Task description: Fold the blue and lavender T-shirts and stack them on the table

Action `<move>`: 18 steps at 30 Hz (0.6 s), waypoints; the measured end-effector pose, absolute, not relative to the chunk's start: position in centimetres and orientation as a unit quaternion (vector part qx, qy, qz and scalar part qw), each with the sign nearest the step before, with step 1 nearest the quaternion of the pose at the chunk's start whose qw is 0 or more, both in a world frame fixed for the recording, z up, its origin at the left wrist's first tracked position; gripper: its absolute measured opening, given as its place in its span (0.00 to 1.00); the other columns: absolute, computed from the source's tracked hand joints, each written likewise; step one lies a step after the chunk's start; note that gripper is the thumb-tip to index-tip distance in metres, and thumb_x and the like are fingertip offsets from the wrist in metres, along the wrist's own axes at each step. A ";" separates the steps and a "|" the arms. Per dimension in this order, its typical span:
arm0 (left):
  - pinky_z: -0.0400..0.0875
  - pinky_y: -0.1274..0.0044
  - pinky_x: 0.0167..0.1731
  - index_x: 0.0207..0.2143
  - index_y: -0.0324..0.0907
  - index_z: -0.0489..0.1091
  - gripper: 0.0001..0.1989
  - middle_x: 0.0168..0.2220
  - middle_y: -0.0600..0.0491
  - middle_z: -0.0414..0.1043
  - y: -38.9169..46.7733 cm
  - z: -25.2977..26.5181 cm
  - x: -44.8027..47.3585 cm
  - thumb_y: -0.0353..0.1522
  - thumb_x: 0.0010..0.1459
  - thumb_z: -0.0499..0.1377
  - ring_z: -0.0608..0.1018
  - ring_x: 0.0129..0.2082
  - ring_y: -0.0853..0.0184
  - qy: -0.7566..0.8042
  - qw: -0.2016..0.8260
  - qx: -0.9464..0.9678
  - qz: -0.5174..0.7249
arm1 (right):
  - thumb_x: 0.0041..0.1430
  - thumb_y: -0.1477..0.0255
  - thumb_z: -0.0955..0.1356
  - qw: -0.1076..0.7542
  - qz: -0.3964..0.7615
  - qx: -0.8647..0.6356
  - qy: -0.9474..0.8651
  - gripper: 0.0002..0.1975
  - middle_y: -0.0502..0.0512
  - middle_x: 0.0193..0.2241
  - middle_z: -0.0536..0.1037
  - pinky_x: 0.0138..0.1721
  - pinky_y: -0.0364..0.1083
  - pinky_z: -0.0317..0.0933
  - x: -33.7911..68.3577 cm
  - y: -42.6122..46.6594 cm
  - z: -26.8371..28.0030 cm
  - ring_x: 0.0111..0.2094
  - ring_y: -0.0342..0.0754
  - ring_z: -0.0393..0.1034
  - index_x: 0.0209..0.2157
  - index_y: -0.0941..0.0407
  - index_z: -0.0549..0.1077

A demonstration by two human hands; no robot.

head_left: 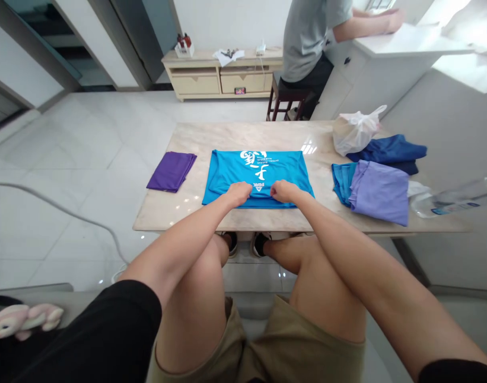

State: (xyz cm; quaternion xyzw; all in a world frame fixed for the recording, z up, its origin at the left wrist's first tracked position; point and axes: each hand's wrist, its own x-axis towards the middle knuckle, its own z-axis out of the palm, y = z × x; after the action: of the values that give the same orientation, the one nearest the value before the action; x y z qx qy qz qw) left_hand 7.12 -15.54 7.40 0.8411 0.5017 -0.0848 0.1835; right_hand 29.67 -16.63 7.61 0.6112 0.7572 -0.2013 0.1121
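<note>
A blue T-shirt (227,170) with white printing lies partly folded on the marble-topped table (307,221) in front of me. My left hand (240,193) pinches the shirt's near layer, left of the small white logo. On the right of that logo, my right hand (281,191) grips the same layer with its fingers closed. Between the two hands the upper fabric is slightly bunched, and a lower layer shows beneath it toward the table's near edge.
A folded purple cloth (171,171) rests at the left. On the right are lavender clothing (381,191), blue clothing (395,150), a white plastic bag (355,133) and a clear bottle (459,199). Beyond the table a person in grey (309,40) sits on a stool (287,98).
</note>
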 end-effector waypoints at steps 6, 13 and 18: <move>0.76 0.69 0.51 0.48 0.44 0.83 0.12 0.52 0.44 0.84 -16.9 9.3 6.8 0.34 0.67 0.61 0.83 0.52 0.53 0.505 0.181 0.842 -0.064 | 0.63 0.78 0.72 0.103 -0.270 0.603 0.743 0.13 0.56 0.45 0.89 0.45 0.40 0.69 30.1 -17.5 8.9 0.45 0.51 0.83 0.45 0.55 0.89; 0.78 0.69 0.50 0.48 0.43 0.84 0.16 0.52 0.43 0.85 -18.1 10.6 9.4 0.26 0.63 0.60 0.84 0.52 0.53 0.516 0.177 0.837 -0.039 | 0.69 0.77 0.67 0.024 -0.187 0.700 0.688 0.18 0.65 0.54 0.85 0.54 0.44 0.69 33.6 -18.8 9.3 0.56 0.56 0.80 0.53 0.59 0.86; 0.79 0.69 0.50 0.48 0.42 0.84 0.16 0.53 0.42 0.85 -18.8 10.4 14.6 0.25 0.64 0.59 0.84 0.52 0.53 0.512 0.198 0.836 -0.018 | 0.70 0.75 0.64 -0.008 -0.159 0.766 0.623 0.20 0.69 0.52 0.86 0.52 0.47 0.71 37.9 -20.1 8.8 0.53 0.59 0.82 0.54 0.59 0.85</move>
State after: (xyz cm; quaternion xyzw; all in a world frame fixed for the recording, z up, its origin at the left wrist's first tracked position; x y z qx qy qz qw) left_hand 14.59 -18.81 10.41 0.8358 0.5119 -0.0183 0.1979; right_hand 37.86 -20.07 8.84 0.7658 0.6231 -0.1588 -0.0081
